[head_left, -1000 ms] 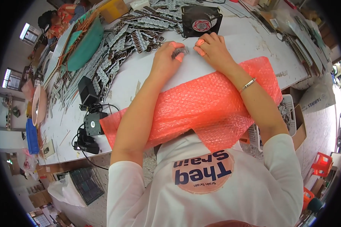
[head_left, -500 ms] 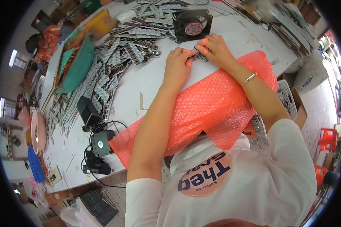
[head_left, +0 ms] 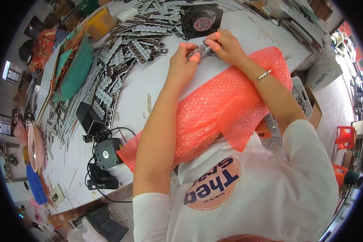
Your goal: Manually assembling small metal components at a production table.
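Observation:
My left hand (head_left: 183,62) is closed, its thumb and fingers pinching a small grey, knobbly strip (head_left: 197,51). Close beside it, my right hand (head_left: 228,49) is closed too, thumb and forefinger pressed together at the strip's right end. What exactly the right fingertips grip is too small to make out. More grey material shows under the right fingers. Both hands are just above the white table (head_left: 137,92), in front of a square black fan (head_left: 201,22). Red bubble wrap (head_left: 213,101) lies under my forearms, across the table edge and my lap.
A heap of grey patterned strips (head_left: 127,52) spreads across the table's left and back. A green basin (head_left: 78,66) and a yellow box (head_left: 103,23) stand there. Nearer are a black box (head_left: 90,118) and cabled adapters (head_left: 109,153). White baskets (head_left: 301,97) stand at right.
My view has shifted slightly. The left hand has turned and its fingers have opened up around the strip, showing more of it. The right hand stays close by, still pinching.

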`<state>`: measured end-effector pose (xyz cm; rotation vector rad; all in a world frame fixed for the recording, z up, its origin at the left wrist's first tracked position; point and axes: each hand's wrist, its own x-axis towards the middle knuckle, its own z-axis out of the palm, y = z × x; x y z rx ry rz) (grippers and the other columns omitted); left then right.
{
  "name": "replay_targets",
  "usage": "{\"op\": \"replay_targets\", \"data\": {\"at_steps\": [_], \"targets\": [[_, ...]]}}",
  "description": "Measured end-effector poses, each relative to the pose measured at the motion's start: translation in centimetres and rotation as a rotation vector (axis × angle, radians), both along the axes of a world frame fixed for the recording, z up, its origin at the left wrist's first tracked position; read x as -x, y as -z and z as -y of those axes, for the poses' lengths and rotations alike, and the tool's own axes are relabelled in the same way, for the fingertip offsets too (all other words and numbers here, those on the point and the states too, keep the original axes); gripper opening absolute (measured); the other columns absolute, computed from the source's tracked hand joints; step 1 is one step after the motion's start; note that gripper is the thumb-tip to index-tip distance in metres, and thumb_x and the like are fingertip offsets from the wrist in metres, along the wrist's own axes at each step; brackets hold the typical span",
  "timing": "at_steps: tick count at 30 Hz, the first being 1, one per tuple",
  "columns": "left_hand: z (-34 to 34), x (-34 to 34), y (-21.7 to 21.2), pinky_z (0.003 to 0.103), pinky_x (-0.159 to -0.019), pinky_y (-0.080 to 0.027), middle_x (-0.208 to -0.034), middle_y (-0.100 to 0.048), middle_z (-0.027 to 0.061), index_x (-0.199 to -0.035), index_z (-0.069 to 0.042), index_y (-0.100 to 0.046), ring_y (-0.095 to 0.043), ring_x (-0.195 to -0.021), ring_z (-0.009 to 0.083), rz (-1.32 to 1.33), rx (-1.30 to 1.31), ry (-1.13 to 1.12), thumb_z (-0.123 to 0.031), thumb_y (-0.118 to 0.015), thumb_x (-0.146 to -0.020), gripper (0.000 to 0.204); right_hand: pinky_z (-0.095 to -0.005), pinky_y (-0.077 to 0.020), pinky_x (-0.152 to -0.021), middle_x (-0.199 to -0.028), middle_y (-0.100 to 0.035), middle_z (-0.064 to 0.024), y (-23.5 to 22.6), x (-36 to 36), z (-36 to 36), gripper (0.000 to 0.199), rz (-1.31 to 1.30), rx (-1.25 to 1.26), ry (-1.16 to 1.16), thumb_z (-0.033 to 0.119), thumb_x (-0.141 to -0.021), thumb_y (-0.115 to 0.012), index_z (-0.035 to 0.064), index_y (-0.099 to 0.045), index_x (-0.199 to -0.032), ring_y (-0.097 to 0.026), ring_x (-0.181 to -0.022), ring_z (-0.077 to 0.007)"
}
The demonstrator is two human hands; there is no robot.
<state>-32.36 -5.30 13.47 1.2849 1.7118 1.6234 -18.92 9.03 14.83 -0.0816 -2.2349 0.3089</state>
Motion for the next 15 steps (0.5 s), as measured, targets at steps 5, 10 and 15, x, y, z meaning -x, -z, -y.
{"op": "replay_targets", "data": {"at_steps": [5,10,15], "targets": [[1.0,0.7,-1.1,0.024,-0.075,-0.048,-0.099,-0.063,0.0071,-0.11,-0.001,-0.052,-0.062,-0.085,0.012,0.363,0.022,0.12,-0.008,-0.057,-0.09,0.022,-0.0283,-0.041,-0.07,-0.076,-0.06,-0.002,-0.6,0.2,0.6,0.012,0.064,0.294,-0.078,0.015,-0.089,-0.057,0.006,-0.064,-0.085,-0.051,-0.069,-0.0159],[1.3,0.8,-1.3,0.024,-0.076,-0.048,-0.099,-0.062,0.0072,-0.11,-0.002,-0.052,-0.062,-0.085,0.013,0.393,0.055,0.081,-0.008,-0.058,-0.089,0.022,-0.0269,-0.042,-0.062,-0.073,-0.059,-0.0006,-0.4,0.8,0.3,0.014,0.201,0.56,-0.162,0.017,-0.088,-0.059,0.0042,-0.065,-0.087,-0.051,-0.066,-0.0115],[1.2,0.9,-1.6,0.025,-0.077,-0.048,-0.101,-0.061,0.0075,-0.11,-0.002,-0.053,-0.062,-0.086,0.0132,0.405,0.078,0.063,-0.008,-0.058,-0.089,0.022,-0.0255,-0.0406,-0.053,-0.067,-0.057,0.0009,-1.1,1.2,-0.6,0.014,0.272,0.74,-0.267,0.015,-0.087,-0.058,0.0045,-0.067,-0.09,-0.05,-0.059,-0.0089]]}}
